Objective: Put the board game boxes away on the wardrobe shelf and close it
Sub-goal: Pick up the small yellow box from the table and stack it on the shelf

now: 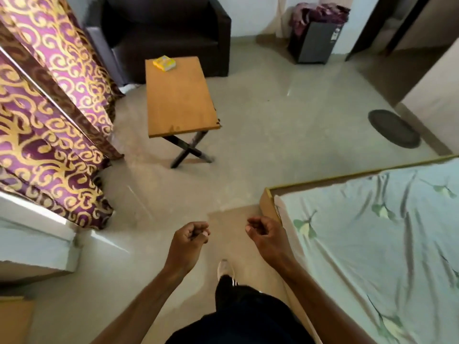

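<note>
The left hand (190,238) and the right hand (264,235) are held out low in front of the body, a little apart from each other and above the pale tiled floor (273,120); on each the fingers are curled in toward the palm and nothing is held in either. Below and between the forearms a light shoe (224,269) shows at the end of a dark trouser leg.

The one game box in view, a small yellow box (164,62), lies flat near the far left corner of a wooden folding table (181,100) with crossed dark legs; it is well apart from both hands; there is printing on its lid, but it is too blurred to read. Just behind the table stands a dark brown armchair (169,38), its seat facing the table.

Down the left side hangs a purple curtain (49,108) patterned with gold scrolls, its hem reaching close to the floor beside the table. At the right is a bed (372,232) covered with a pale green sheet printed with leaves, wrinkled in long folds; the corner of its wooden frame (269,202) sits just beside the right hand.

Against the far wall stands a dark cabinet (315,43) with a crumpled maroon cloth (320,12) heaped on top; a pale label sits near its upper right corner, its writing too small to make out. An oval dark mat (393,128) lies on the floor at the right, next to a wall corner.
</note>
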Demonstrator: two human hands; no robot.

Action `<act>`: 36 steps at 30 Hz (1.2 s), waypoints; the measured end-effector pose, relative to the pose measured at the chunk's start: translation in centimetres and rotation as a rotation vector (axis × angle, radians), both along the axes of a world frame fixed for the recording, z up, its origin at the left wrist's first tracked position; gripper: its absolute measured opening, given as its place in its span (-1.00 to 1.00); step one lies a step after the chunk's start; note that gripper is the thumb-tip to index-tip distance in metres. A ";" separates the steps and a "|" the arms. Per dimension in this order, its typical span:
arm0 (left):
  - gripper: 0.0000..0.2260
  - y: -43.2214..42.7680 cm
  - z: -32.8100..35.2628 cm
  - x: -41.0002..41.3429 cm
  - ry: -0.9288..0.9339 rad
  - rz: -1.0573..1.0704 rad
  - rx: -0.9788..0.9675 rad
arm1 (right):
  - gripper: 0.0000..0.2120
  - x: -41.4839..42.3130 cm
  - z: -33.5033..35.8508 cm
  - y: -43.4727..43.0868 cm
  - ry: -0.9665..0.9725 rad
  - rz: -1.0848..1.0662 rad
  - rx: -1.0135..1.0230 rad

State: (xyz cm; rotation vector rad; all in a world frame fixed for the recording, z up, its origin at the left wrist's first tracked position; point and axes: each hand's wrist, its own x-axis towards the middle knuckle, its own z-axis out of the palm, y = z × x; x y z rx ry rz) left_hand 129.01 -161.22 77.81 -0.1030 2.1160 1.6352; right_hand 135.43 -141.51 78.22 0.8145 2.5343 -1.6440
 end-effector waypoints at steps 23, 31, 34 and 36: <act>-0.79 8.3 -2.1 -64.2 -0.060 0.149 0.041 | -0.87 -67.4 1.0 8.3 -0.030 0.249 0.027; -0.81 13.7 -3.4 -83.8 -0.062 0.217 0.016 | -0.88 -90.1 -1.4 12.9 -0.056 0.310 0.010; -0.81 16.4 -5.0 -90.0 -0.078 0.300 0.001 | -0.87 -98.6 -3.3 14.9 -0.100 0.423 -0.009; -0.84 18.2 -5.4 -93.3 -0.121 0.398 -0.003 | -0.87 -103.5 -4.1 16.3 -0.142 0.504 -0.024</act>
